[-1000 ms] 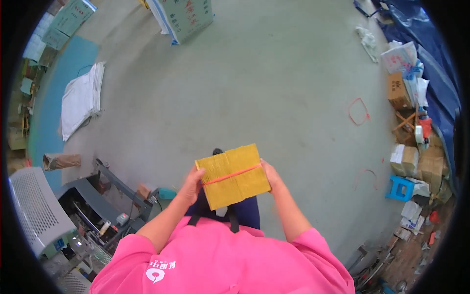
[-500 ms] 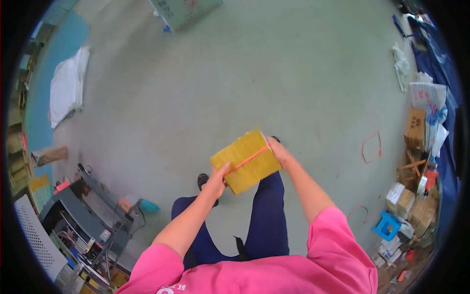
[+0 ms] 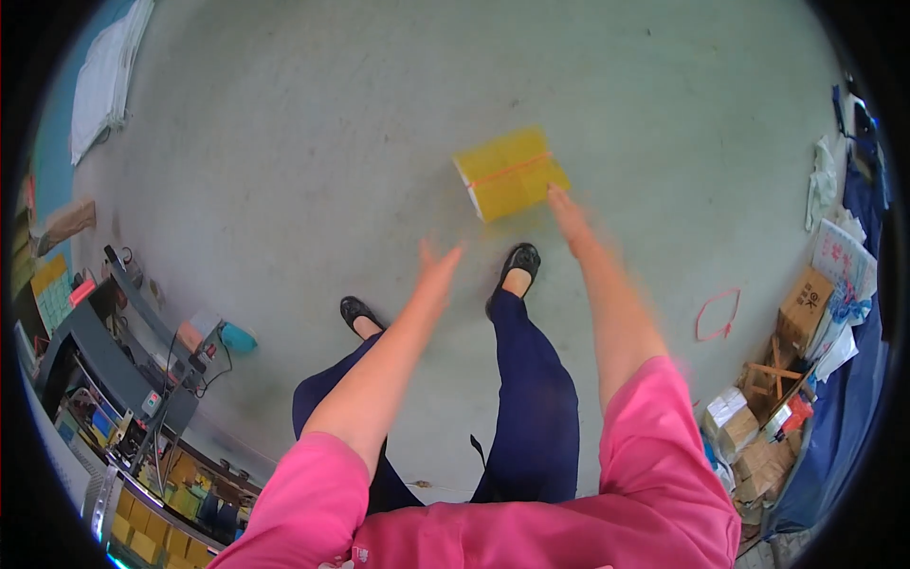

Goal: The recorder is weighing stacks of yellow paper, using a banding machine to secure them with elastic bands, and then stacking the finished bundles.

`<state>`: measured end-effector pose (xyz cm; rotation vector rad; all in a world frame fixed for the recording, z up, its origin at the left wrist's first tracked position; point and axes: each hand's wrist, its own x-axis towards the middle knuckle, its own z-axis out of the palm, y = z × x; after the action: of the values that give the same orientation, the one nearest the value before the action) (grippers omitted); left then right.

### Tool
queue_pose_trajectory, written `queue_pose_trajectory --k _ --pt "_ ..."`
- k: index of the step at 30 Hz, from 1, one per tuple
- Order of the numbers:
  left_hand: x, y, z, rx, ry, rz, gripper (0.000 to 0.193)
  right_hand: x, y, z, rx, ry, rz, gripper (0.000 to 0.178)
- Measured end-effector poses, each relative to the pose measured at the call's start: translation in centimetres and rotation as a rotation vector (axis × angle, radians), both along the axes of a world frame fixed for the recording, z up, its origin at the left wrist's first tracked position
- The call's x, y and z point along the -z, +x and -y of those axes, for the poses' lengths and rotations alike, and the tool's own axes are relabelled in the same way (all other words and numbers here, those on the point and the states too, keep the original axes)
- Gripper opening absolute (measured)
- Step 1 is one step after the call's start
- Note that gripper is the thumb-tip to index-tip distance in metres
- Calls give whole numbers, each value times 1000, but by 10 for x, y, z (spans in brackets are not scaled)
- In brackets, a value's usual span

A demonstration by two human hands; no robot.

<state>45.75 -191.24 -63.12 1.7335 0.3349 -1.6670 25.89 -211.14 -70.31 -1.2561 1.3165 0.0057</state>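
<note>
A yellow, flat-sided bundle [image 3: 512, 175] with a thin orange band round it and a white edge showing lies beyond my feet in the view, tilted and slightly blurred. Whether it is in the air or on the floor I cannot tell. My left hand [image 3: 439, 270] is well short of it, open, with thumb and fingers spread and nothing in them. At the bundle's near right corner, my right hand [image 3: 569, 220] stretches out its fingers, smeared by motion. The fingertips overlap the corner in the picture but are not wrapped round it.
A grey machine with cables [image 3: 123, 332] stands at the left, with a teal object [image 3: 238, 339] beside it. White folded sheets [image 3: 109, 71] lie at the far left. Cardboard boxes [image 3: 806, 305] and a blue tarp [image 3: 834, 417] line the right side. A loose red strap loop [image 3: 718, 316] lies on the floor.
The yellow bundle has left my left hand and moved away from me. Both arms are stretched farther forward and the hands have parted. The view has shifted, with my shoes now fully visible.
</note>
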Motion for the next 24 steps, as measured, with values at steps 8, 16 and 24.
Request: queue_pose_trajectory --k 8,16,24 --pt "-87 63 -181 -64 268 113 82 -58 -25 -141 73 -17 -233 54" --pt "-226 132 -283 -172 22 179 55 -193 -51 -245 -351 -160 -395 44" --pt "-347 102 -525 -468 198 309 48 -324 70 -365 -988 -93 -252 60"
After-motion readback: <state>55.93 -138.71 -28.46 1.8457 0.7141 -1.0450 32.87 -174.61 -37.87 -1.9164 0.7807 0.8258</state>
